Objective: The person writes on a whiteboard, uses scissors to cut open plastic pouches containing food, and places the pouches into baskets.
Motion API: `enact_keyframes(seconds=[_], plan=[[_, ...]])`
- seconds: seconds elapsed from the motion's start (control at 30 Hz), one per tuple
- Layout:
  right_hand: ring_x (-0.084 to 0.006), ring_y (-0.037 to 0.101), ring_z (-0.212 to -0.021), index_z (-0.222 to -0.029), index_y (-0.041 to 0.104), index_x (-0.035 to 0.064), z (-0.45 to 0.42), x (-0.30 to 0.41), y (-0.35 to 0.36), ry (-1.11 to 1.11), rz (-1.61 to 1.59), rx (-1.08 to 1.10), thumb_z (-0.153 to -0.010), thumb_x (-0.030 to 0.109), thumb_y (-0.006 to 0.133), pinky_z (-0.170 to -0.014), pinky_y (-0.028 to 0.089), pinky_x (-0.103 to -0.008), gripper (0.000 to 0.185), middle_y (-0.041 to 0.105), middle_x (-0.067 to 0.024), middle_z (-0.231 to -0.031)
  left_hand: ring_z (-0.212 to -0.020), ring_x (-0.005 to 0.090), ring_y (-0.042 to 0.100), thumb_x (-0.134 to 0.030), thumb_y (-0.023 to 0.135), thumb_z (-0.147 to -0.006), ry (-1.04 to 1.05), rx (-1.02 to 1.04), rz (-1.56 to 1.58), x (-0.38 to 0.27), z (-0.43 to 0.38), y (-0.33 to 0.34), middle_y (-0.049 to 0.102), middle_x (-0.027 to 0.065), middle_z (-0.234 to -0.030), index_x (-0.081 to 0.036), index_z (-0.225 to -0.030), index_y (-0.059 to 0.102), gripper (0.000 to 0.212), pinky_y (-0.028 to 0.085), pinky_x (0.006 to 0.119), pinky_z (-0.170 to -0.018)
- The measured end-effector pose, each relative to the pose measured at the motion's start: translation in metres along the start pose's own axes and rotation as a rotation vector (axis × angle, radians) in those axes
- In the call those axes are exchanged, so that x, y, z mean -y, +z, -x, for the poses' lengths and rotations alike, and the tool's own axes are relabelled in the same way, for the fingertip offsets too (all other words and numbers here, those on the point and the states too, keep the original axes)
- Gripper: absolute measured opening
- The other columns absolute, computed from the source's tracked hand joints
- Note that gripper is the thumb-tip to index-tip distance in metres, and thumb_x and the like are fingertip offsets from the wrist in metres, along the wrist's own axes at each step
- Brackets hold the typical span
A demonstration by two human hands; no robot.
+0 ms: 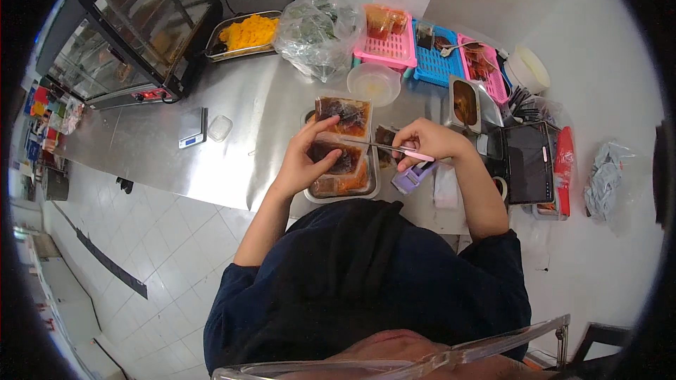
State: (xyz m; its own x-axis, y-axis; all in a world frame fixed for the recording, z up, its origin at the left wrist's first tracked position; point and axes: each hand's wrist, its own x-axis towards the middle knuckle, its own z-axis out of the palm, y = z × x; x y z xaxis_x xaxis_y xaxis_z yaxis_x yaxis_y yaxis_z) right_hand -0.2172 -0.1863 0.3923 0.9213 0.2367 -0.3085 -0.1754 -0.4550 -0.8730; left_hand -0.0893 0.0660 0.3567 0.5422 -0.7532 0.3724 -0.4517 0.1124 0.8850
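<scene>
My left hand (311,154) holds two joined clear plastic packs of dark brown sauce (344,116) above a metal tray (376,182), its fingers spread over them. In my right hand (426,141) is a pair of scissors (383,146) with pinkish handles; the blades point left, at the strip between the two packs. Whether the blades are apart cannot be told. Orange packs (351,184) lie in the tray under the held ones. A purple tape dispenser (407,179) stands just below my right hand. Another dark pack (385,137) lies beside the tray, partly hidden by the scissors.
Behind stand a clear plastic bowl (374,84), a bag of greens (311,31), a tray of yellow food (248,34), pink (388,53) and blue baskets (435,66), and a metal container (452,124). A tablet (529,163) is at right; a digital scale (194,129) and glass display warmer (132,42) are left.
</scene>
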Motion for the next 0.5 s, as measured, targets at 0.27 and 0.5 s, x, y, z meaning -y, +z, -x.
enact_keyframes(seconds=[0.27,0.5], plan=[[-0.0050,0.050,-0.065,-0.089,0.063,0.0026,-0.010,-0.017,0.008,0.000,-0.067,0.040,-0.065,0.016,0.081,-0.058,0.041,-0.0222,0.033,0.058,0.0026,-0.072,-0.113,0.0221,0.049,0.000,0.067,-0.073,0.004,0.026,0.019,0.006,0.002,0.006,0.053,0.0114,-0.118,-0.004,-0.121,0.051,0.051,0.037,0.031,-0.097],[-0.0063,0.057,-0.074,-0.090,0.062,0.0012,-0.020,-0.040,0.020,-0.057,-0.234,0.034,-0.066,0.008,0.080,-0.065,0.047,-0.0218,0.030,0.062,-0.0009,-0.083,-0.115,0.0205,0.047,0.000,0.067,-0.074,0.004,0.080,0.001,0.007,0.002,0.008,0.051,0.0102,-0.122,-0.003,-0.123,0.048,0.052,0.036,0.031,-0.097]])
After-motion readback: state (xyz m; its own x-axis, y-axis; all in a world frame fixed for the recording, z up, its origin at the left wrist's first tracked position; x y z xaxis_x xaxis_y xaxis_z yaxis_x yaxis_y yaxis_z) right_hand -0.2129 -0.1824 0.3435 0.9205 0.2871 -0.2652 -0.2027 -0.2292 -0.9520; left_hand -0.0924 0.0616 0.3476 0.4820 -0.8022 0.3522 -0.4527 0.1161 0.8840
